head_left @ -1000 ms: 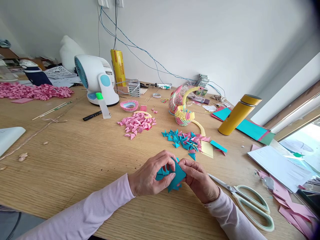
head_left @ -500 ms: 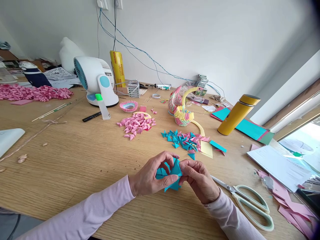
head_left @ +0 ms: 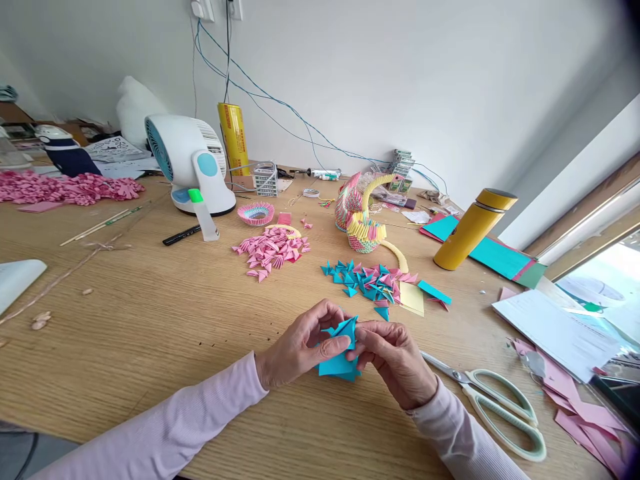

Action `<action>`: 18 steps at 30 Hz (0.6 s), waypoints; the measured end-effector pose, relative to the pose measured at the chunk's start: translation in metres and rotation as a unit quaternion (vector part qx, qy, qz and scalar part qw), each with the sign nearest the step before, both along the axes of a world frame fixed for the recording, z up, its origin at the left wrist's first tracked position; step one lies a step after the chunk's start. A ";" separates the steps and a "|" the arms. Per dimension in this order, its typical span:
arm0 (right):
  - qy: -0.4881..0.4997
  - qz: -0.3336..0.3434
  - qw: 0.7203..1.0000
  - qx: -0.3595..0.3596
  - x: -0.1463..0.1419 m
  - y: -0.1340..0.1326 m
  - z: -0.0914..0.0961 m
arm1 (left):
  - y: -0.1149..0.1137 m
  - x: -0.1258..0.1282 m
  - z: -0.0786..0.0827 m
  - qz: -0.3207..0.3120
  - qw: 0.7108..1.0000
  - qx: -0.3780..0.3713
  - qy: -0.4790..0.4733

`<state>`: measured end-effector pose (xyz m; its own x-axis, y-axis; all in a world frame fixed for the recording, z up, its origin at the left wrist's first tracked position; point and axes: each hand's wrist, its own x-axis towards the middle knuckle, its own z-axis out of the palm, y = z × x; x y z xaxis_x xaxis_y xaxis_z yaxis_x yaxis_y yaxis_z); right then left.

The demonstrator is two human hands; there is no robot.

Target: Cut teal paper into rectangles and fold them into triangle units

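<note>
A partly folded blue paper piece is pinched between my left hand and my right hand. The left thumb lies across its front, and the right thumb and fingers grip its right edge. Beneath it, flat blue paper pieces show on the table, partly hidden by my hands. A pile of folded blue and pink paper triangles lies just beyond my hands. To the right of my right wrist are scissors with pale green handles.
Pink folded triangles are heaped left of centre. Behind stand woven-looking paper baskets, a white fan and a glue bottle. A yellow thermos stands at the right, with pink paper strips nearer the edge.
The blue paper in my fingers has changed shape, its points folded over into a smaller form. Both hands stay in nearly the same place.
</note>
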<state>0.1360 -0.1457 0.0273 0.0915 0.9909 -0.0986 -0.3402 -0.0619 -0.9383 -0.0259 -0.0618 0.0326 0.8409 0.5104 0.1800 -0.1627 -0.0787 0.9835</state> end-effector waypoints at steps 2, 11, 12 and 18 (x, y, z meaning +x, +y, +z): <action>0.006 -0.006 1.000 0.000 0.000 0.000 0.000 | 0.001 0.000 0.001 0.004 1.000 -0.023 -0.005; 0.068 -0.027 0.997 -0.007 0.003 0.003 0.001 | 0.009 0.006 -0.006 0.101 0.985 -0.140 -0.010; 0.072 -0.032 0.997 -0.004 0.004 0.003 0.001 | 0.009 0.007 -0.005 0.110 0.981 -0.157 -0.015; 0.058 -0.068 0.996 0.008 0.013 0.004 -0.001 | 0.014 0.007 0.001 0.164 0.954 -0.248 -0.034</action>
<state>0.1493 -0.1414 0.0264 0.2145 0.9715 -0.1008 -0.4512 0.0070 -0.8924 -0.0191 -0.0483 0.0334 0.6159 0.7809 -0.1041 -0.2739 0.3362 0.9011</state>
